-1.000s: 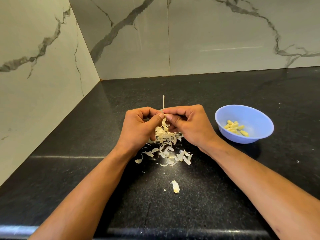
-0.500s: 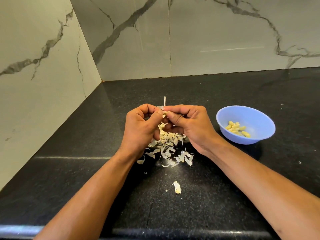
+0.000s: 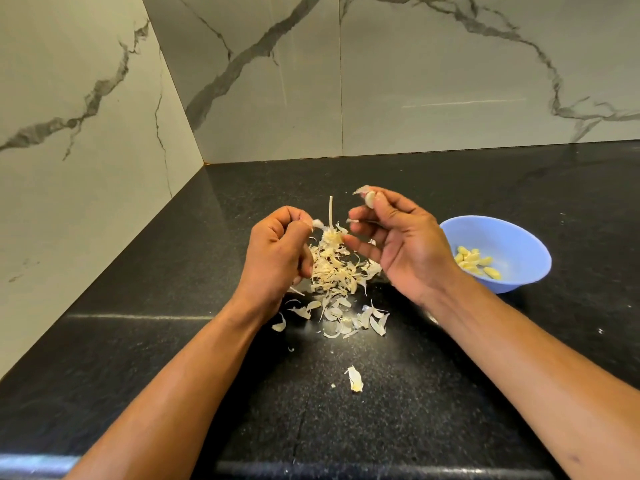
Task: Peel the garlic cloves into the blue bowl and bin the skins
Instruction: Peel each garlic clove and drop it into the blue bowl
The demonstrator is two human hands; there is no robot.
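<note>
Several peeled cloves [image 3: 476,262] lie in the blue bowl [image 3: 519,237] beside the right hand [image 3: 398,244], which pinches a clove [image 3: 370,199]; the left hand [image 3: 277,258] pinches a skin scrap [image 3: 317,223], and the skins [image 3: 334,271] between them are unbinned.

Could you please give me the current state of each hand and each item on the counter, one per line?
left hand: fingers curled, pinching a scrap of skin
right hand: raised, pinching a garlic clove at its fingertips
blue bowl: upright, holding several peeled cloves
pile of skins: loose on the counter, a stem standing up from it
stray skin: lying apart, nearer the camera
</note>
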